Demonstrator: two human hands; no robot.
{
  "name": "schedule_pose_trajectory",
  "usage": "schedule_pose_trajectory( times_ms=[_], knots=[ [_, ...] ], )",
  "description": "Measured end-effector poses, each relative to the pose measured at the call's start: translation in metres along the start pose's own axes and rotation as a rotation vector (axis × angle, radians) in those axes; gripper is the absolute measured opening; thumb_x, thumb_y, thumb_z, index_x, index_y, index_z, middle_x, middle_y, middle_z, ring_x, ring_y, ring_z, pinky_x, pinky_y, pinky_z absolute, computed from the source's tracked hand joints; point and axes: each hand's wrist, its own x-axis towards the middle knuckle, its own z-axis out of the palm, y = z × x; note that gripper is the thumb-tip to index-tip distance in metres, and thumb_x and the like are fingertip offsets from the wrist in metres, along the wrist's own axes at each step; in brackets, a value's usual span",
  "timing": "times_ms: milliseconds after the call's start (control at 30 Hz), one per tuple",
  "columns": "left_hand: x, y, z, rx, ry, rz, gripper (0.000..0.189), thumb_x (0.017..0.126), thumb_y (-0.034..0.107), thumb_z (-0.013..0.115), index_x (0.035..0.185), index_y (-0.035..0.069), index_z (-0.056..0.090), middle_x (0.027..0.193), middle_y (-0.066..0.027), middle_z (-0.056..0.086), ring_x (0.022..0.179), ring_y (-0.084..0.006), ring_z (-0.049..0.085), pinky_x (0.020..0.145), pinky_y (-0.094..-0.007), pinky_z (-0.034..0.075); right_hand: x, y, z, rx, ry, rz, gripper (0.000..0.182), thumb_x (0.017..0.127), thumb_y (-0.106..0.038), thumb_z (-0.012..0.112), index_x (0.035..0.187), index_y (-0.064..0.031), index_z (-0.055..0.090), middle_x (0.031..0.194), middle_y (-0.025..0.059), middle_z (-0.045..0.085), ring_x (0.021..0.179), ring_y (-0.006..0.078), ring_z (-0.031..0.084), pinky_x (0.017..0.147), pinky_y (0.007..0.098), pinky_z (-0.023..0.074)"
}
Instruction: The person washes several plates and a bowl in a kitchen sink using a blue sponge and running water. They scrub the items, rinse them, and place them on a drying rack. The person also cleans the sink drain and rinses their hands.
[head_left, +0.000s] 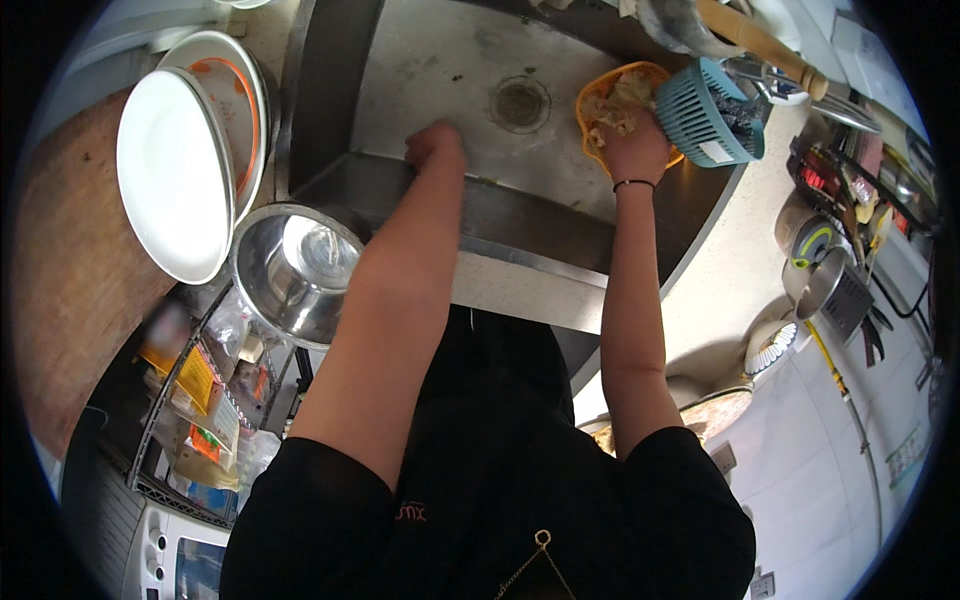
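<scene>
My left hand (439, 141) is low over the metal sink (442, 97), left of the round drain (520, 104). Its fingers curl under, and the palm is hidden from me. On the right side of the sink, my right hand (637, 146) reaches into an orange plastic basket (585, 131). Pale, wet-looking food scraps (621, 97) lie in that basket around the fingers. The back of the hand hides most of its grip. A few dark bits are scattered on the sink floor.
A blue slotted plastic basket (694, 112) holding a dark scourer (731, 112) hangs beside my right hand. White oval plates (176, 176) and a steel basin (262, 259) stand left of the sink. A wooden handle (757, 45) juts over the right corner. A wire rack (161, 420) is lower left.
</scene>
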Motion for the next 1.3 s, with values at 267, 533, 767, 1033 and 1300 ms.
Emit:
schedule_pose_trajectory(
  times_ms=[267, 533, 767, 1033, 1300],
  knots=[
    [0.033, 0.000, -0.002, -0.194, -0.030, -0.083, 0.045, 0.082, 0.025, 0.063, 0.117, -0.004, 0.064, 0.123, -0.0224, 0.063, 0.108, -0.0350, 0.065, 0.090, -0.0411, 0.056, -0.004, -0.059, 0.098, -0.109, -0.066, -0.292, 0.050, 0.072, -0.011, 0.075, 0.121, -0.0122, 0.063, 0.136, 0.0155, 0.054, 0.121, 0.0356, 0.054, 0.099, 0.0420, 0.0463],
    [0.048, -0.001, 0.002, 0.091, -0.066, 0.108, 0.043, 0.081, 0.022, 0.063, 0.115, -0.004, 0.065, 0.120, -0.0221, 0.064, 0.107, -0.0370, 0.065, 0.088, -0.0432, 0.055, 0.018, -0.026, 0.159, -0.023, -0.287, -0.196, 0.035, 0.077, -0.013, 0.074, 0.112, -0.0154, 0.070, 0.105, 0.0100, 0.070, 0.095, 0.0291, 0.066, 0.083, 0.0402, 0.0523],
    [-0.011, 0.016, 0.032, -0.121, 0.356, 1.077, 0.025, 0.081, 0.019, 0.065, 0.100, 0.005, 0.073, 0.105, -0.0231, 0.069, 0.092, -0.0403, 0.066, 0.078, -0.0445, 0.054, 0.000, 0.005, 0.017, 0.925, -0.436, 0.292, 0.039, 0.078, -0.017, 0.075, 0.110, 0.0033, 0.067, 0.097, 0.0124, 0.071, 0.089, 0.0236, 0.068, 0.079, 0.0334, 0.0541],
    [-0.067, 0.030, 0.040, 0.198, -0.512, 1.103, 0.020, 0.080, 0.029, 0.072, 0.091, 0.012, 0.077, 0.091, -0.0093, 0.073, 0.086, -0.0275, 0.069, 0.078, -0.0371, 0.054, -0.051, 0.043, -0.027, 0.066, -0.460, 0.034, 0.030, 0.082, -0.016, 0.068, 0.110, -0.0041, 0.067, 0.103, 0.0175, 0.069, 0.099, 0.0342, 0.065, 0.088, 0.0409, 0.0523],
    [-0.139, 0.052, 0.028, -0.131, -0.869, 1.111, 0.017, 0.087, 0.009, 0.065, 0.101, 0.005, 0.073, 0.093, -0.0052, 0.072, 0.088, -0.0154, 0.067, 0.079, -0.0309, 0.052, -0.072, 0.140, 0.071, -0.603, -0.781, -0.215, 0.023, 0.081, -0.022, 0.067, 0.097, -0.0075, 0.072, 0.098, 0.0138, 0.071, 0.086, 0.0355, 0.068, 0.081, 0.0437, 0.0533]
  ],
)
